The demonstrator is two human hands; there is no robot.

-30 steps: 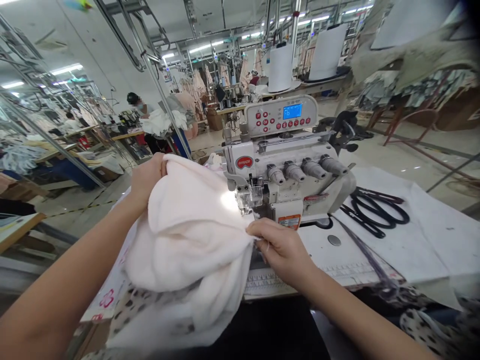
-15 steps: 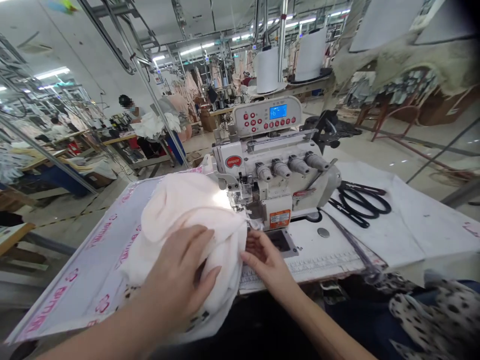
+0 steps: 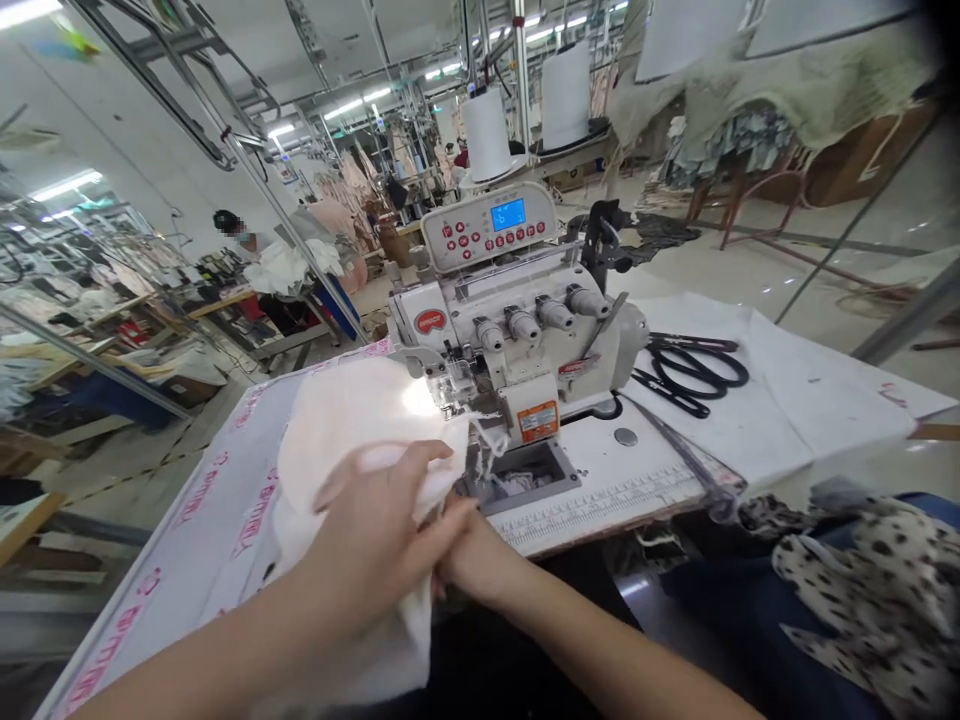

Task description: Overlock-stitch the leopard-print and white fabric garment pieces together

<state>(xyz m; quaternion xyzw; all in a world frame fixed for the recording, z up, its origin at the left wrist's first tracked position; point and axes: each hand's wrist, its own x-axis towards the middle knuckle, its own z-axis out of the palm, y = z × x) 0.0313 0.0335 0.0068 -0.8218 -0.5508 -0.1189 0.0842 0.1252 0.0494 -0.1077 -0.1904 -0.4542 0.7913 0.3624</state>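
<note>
The left hand (image 3: 375, 530) grasps a fold of the soft cream fleece cloth (image 3: 337, 420), which lies at 9 o'clock of the white overlock sewing machine (image 3: 525, 330). The right hand (image 3: 469, 560) is half hidden beneath it, so its grip cannot be told. Black scissors (image 3: 690, 365) lie on the bench (image 3: 645, 468) at the machine's 3 o'clock.

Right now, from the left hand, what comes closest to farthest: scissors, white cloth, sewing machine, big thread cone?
1. white cloth: under the left hand, touching it.
2. sewing machine: just behind the cloth.
3. black scissors: on the table, right of the machine.
4. big thread cone: far back, behind the machine.
</note>
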